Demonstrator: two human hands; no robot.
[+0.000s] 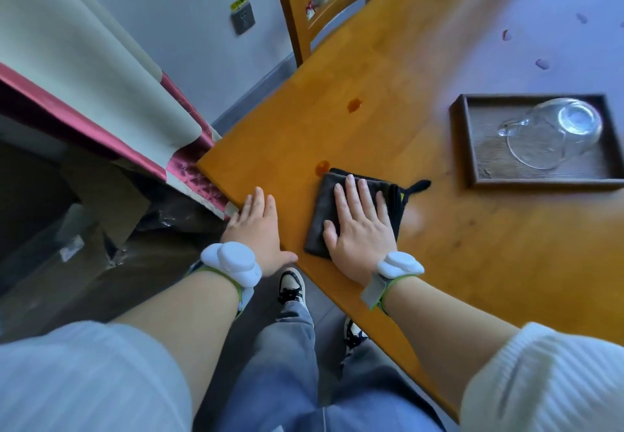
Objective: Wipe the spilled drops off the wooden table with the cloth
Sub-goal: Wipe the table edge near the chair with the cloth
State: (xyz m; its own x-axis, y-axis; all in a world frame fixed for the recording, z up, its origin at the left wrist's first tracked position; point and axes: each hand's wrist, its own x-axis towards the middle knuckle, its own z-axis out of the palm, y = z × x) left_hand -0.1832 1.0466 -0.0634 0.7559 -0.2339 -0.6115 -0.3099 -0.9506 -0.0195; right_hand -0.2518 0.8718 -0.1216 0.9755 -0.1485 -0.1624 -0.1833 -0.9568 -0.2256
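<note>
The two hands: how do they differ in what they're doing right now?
The right hand lies flat on the dark cloth, pressing it to the table; the left hand touches no cloth and rests flat at the table's edge. The right hand sits nearer the reddish drop by the cloth's corner; the left is farther off. Both are open-palmed, each with a white wrist device.

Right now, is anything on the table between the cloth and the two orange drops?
Nothing visible. The near drop sits right at the far corner of the cloth, under the right hand. The far drop lies beyond it across bare table. The tray is off to the right.
</note>
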